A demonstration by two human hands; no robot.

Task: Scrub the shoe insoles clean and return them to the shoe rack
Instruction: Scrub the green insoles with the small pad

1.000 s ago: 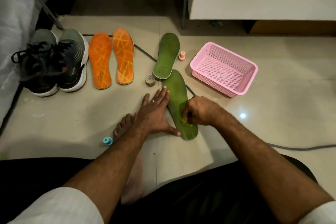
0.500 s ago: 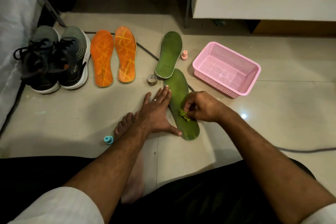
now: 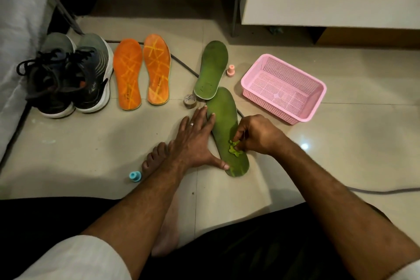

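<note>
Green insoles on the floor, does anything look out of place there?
Slightly. The far green insole overlaps the toe of the near green insole, unlike the tidy orange pair. A cable runs beneath them, so neither may lie fully flat.

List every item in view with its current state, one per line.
near green insole: flat on floor, being scrubbed
far green insole: flat, untouched
orange insoles: side by side, flat
shoes: upright, laced
pink basket: upright, nothing visible inside
green scrubber: pinched, on insole
left hand: flat, pressing insole
right hand: pinching scrubber
</note>
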